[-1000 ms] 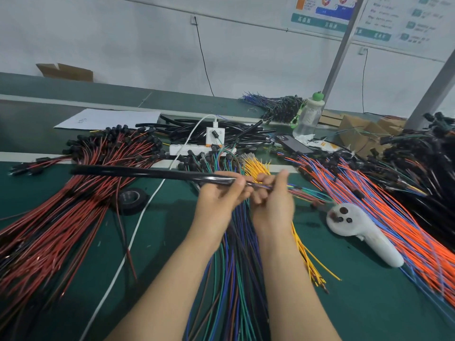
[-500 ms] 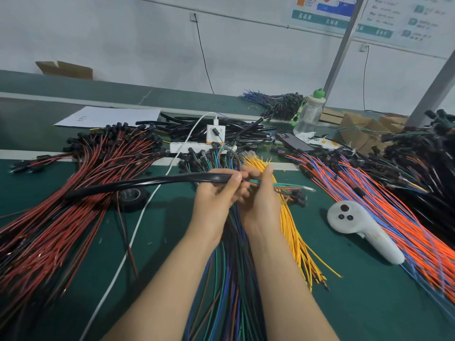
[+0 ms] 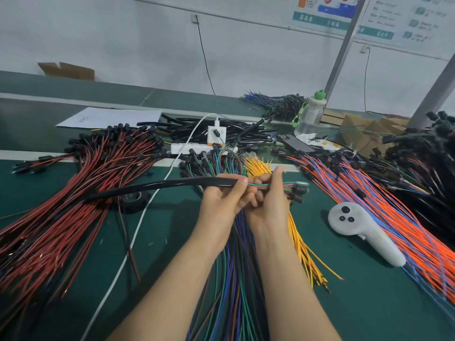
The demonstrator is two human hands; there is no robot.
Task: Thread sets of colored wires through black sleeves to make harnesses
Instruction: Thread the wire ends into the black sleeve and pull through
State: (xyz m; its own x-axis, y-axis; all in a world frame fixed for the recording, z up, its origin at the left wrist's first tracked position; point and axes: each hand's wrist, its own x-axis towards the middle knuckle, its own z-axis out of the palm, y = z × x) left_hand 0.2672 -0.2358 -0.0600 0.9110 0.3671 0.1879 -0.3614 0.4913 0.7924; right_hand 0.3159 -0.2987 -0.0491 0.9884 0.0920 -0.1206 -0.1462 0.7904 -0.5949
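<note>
A long black sleeve [image 3: 157,186] runs from the left, sagging over the red wires, to my left hand [image 3: 221,205], which grips its right end. A set of colored wires [image 3: 261,185] enters that end. My right hand [image 3: 269,203] pinches the set just beside the sleeve mouth. Black connectors [image 3: 296,191] of the set stick out to the right of my right hand. Both hands hover over a pile of green, blue and brown wires [image 3: 234,279].
Red-black wires [image 3: 73,205] cover the left, yellow wires [image 3: 302,252] lie right of my arms, orange-blue wires [image 3: 394,217] fill the right. A white controller [image 3: 359,230], tape roll [image 3: 134,200], power strip [image 3: 192,147], phone [image 3: 295,143], bottle [image 3: 311,114] and spare black sleeves [image 3: 221,131] lie around.
The sleeve's far end has dropped from straight to sagging onto the red wires. My hands have come closer together, and less wire shows between the sleeve mouth and my right hand.
</note>
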